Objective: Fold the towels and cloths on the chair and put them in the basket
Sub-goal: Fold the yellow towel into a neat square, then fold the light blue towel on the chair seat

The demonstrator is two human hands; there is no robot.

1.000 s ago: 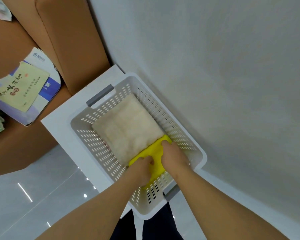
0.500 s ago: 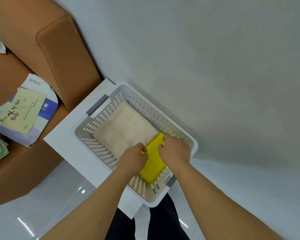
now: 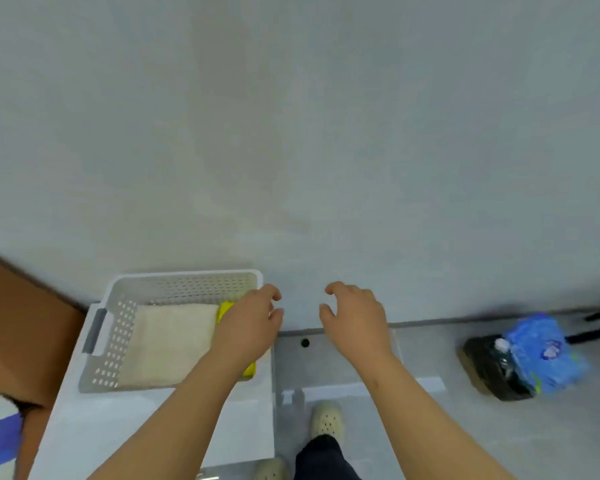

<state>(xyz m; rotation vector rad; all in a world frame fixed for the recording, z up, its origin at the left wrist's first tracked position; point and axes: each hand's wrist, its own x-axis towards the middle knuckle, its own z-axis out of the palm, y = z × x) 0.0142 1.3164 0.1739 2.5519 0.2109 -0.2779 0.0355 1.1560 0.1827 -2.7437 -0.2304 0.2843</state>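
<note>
A cream towel [image 3: 170, 341] is laid in the basket [image 3: 174, 285], a yellow cloth [image 3: 225, 309] at its 3 o'clock. The left hand [image 3: 248, 327] and right hand [image 3: 355, 320] are loosely curled, nothing grasped.

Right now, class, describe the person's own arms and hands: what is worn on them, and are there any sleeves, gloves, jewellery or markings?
The left hand and right hand are bare, with no gloves, rings, watch or bands. Both arms are uncovered to the frame edge, with no sleeve or marking in view. Lower down are dark trousers and a pale perforated shoe.
</note>
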